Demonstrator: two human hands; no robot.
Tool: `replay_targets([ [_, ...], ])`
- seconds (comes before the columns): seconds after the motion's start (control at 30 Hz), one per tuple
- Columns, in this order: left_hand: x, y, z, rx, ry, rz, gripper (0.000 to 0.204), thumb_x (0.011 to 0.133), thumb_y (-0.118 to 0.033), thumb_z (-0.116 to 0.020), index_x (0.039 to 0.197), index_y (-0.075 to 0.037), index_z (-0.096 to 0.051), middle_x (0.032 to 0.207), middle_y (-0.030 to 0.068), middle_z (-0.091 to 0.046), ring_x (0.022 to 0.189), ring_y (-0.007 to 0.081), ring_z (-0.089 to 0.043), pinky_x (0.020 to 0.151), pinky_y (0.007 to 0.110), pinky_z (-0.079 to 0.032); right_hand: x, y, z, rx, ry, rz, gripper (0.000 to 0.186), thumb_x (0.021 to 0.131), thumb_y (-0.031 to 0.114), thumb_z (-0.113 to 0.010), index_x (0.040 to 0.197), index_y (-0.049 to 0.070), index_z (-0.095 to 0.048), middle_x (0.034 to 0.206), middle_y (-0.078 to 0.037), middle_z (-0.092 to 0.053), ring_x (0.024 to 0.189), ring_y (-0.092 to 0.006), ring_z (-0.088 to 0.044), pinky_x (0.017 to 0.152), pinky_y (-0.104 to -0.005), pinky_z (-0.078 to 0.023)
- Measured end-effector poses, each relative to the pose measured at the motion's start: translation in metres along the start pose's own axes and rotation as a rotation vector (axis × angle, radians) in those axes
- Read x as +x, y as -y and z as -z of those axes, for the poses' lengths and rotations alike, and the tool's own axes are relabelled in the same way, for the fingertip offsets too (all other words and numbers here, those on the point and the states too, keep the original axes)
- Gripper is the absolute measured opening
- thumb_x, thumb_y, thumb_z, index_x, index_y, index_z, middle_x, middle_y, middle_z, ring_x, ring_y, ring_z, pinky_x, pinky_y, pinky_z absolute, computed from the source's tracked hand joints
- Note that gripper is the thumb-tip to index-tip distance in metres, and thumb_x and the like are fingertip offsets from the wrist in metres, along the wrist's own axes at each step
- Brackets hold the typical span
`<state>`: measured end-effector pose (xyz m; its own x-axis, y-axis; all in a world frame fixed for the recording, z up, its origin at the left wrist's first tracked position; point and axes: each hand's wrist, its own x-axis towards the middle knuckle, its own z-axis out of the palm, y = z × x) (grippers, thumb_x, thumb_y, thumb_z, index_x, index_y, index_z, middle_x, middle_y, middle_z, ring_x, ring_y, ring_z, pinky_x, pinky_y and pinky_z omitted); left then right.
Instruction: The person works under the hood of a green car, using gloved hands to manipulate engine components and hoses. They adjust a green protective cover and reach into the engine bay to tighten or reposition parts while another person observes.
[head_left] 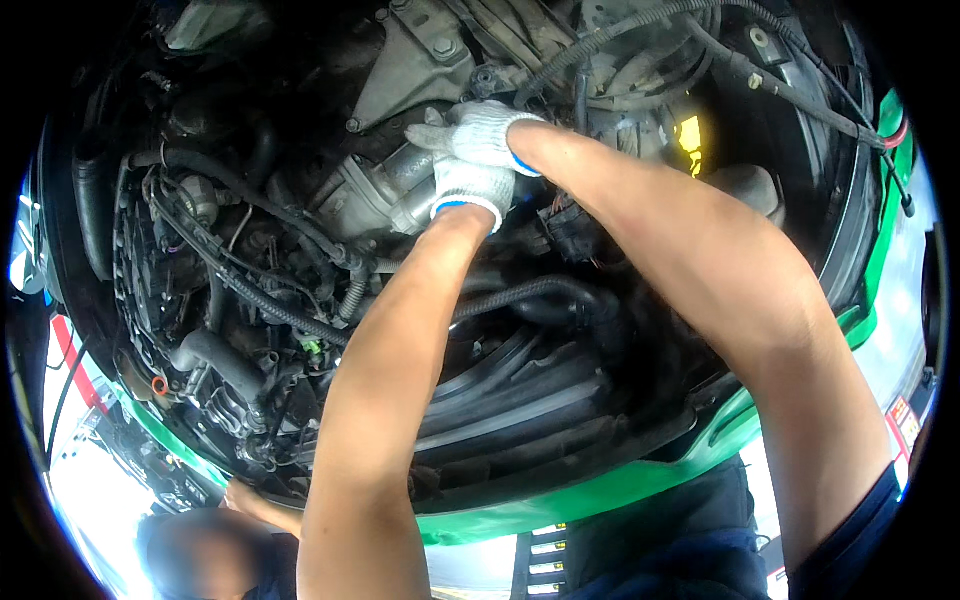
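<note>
Bare forearms fill the foreground, both rising from the lower edge toward the engine bay of a green car (640,485). From about 6 o'clock the left forearm climbs almost straight up, its wrist turned slightly to the right. From 4 o'clock the right forearm slants up and to the left, crossing above the other so that the two wrists meet near 12 o'clock.

Both hands wear white knit gloves with blue cuffs. Fingers of the left hand (470,188) are curled in against a grey metal housing (375,195), and the hand presses on its right end; whether it grips a part of it or only rests there I cannot tell. Just above and touching it lies the right hand (480,133), palm down, fingers stretched narrowly toward 10 o'clock over the top of the same housing, near a cast bracket with bolts (420,60). What its fingertips close on is hidden, so its grasp cannot be told.

Around the hands, a ribbed black hose (530,292) runs beneath the left wrist toward 3 o'clock. Thinner black hoses (240,285) sweep down at 9 o'clock past the round clutch-like disc (140,270). Cables (800,95) loop across at 1 o'clock, beside a yellow tag (690,140). Another person (215,555), blurred, is at 7 o'clock below the car's green edge.
</note>
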<state>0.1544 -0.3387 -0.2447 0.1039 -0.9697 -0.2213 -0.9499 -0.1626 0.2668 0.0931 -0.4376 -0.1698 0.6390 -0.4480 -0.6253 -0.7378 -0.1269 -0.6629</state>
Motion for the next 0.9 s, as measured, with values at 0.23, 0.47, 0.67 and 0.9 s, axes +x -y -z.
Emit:
replay_targets([
  [0.23, 0.005, -0.009, 0.016, -0.084, 0.125, 0.141, 0.036, 0.101, -0.034, -0.045, 0.127, -0.015, -0.062, 0.127, 0.0135, -0.062, 0.119, 0.029, -0.058, 0.099, 0.041, -0.046, -0.002, -0.001, 0.012, -0.02, 0.099, -0.015, 0.106, 0.076, 0.084, -0.052, 0.133, -0.005, -0.057, 0.135, -0.028, -0.058, 0.126, -0.0405, -0.055, 0.105, -0.0461, -0.042],
  [0.47, 0.001, 0.005, 0.001, 0.095, 0.018, -0.04, 0.036, 0.101, -0.035, -0.045, 0.126, -0.016, -0.062, 0.126, 0.0133, -0.062, 0.119, 0.0294, -0.058, 0.098, 0.043, -0.046, 0.007, 0.0, -0.008, -0.017, -0.024, -0.004, 0.106, 0.077, 0.084, -0.051, 0.133, -0.006, -0.057, 0.135, -0.027, -0.058, 0.126, -0.0402, -0.055, 0.107, -0.0451, -0.041],
  [0.67, 0.004, 0.003, -0.008, 0.132, -0.001, 0.026, 0.034, 0.101, -0.034, -0.045, 0.124, -0.016, -0.064, 0.124, 0.0127, -0.063, 0.115, 0.0274, -0.059, 0.095, 0.04, -0.048, 0.033, -0.009, -0.016, -0.031, -0.008, 0.013, 0.097, 0.081, 0.083, -0.046, 0.129, 0.0, -0.062, 0.132, -0.025, -0.06, 0.125, -0.0397, -0.056, 0.105, -0.0458, -0.043],
  [0.9, -0.004, -0.021, 0.034, -0.106, 0.052, 0.124, 0.03, 0.099, -0.033, -0.051, 0.117, -0.015, -0.067, 0.117, 0.0138, -0.066, 0.11, 0.0277, -0.061, 0.092, 0.04, -0.049, -0.005, 0.008, 0.0, -0.006, 0.018, 0.011, 0.1, 0.08, 0.082, -0.049, 0.13, -0.004, -0.061, 0.132, -0.026, -0.061, 0.125, -0.0391, -0.056, 0.106, -0.0438, -0.041],
])
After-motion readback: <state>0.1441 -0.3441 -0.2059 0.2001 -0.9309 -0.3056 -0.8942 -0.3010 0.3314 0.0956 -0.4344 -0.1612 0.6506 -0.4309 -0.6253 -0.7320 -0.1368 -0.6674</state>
